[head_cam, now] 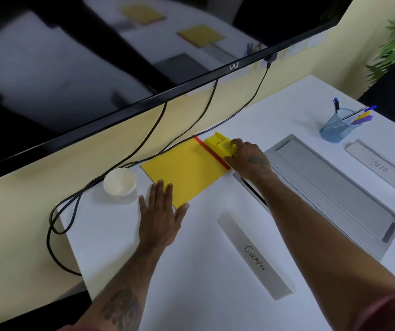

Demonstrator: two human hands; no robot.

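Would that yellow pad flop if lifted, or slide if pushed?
Probably fairly stiff: the yellow pad lies flat with straight edges. It likely slides easily on the smooth white table, perhaps why the left hand presses its corner.

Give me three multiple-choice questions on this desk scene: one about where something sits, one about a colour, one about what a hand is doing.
1. Where does the stack of white bowls sit?
A. left of the yellow pad
B. on top of the pad
C. beside the plant

2. What colour is the mesh pen cup?
A. red
B. blue
C. black

3. What is the left hand doing?
A. lying flat, fingers on the pad's near corner
B. gripping a pen
C. curled in a fist

Answers:
1 A, the bowls stand on the table just off the pad's left edge.
2 B, its mesh is blue.
3 A, its straight fingers lie on the pad, while the right hand grips a small yellow block.
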